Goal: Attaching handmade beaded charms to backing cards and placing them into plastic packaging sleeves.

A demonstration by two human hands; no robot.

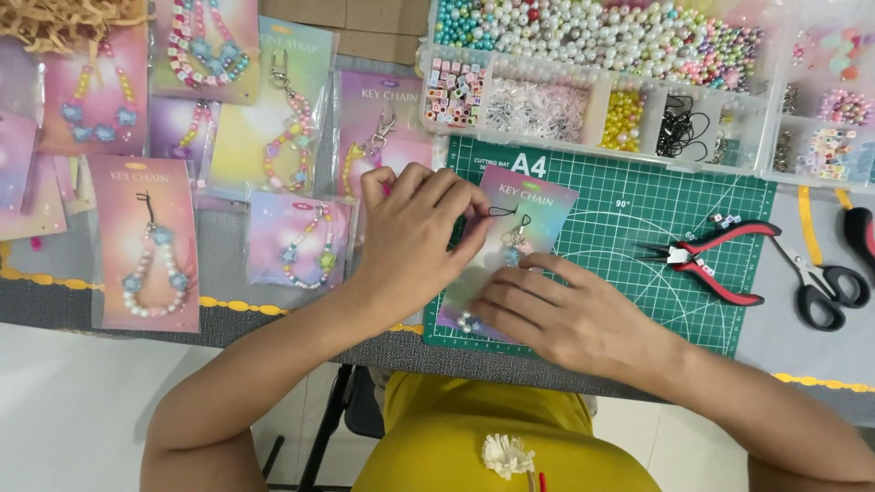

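As seen from above, both hands work on one card at the near left part of the green cutting mat [638, 246].

Item: pastel backing card [533, 205] carrying a beaded charm strap [515, 246], lying flat on the mat.
Long axis: runs from the mat's near edge up toward its far edge, leaning slightly right; the printed header end points to the far edge, toward the bead organiser tray [592, 91].
Strap: black cord loop at the header end, beads trailing toward the near edge; a few pale beads show at the card's near left corner.
Left hand [410, 237]: fingers curled, thumb and fingertips pinched together at the cord loop on the card's left edge; palm covers that edge.
Right hand [570, 310]: flat and mostly open, fingers extended leftward, pressing on the card's lower half.
Hidden: middle and near portions of the card and most of the strap lie under the two hands; whether the pinch actually grips the cord cannot be confirmed.
Surroundings: red-handled pliers [706, 260] on the mat's right side, well apart from the card; black scissors [820, 287] beyond the mat's right edge; finished carded straps [146, 241] spread along the worktop's left side.
Cut off: tray at the top edge, further scissors at the right edge.
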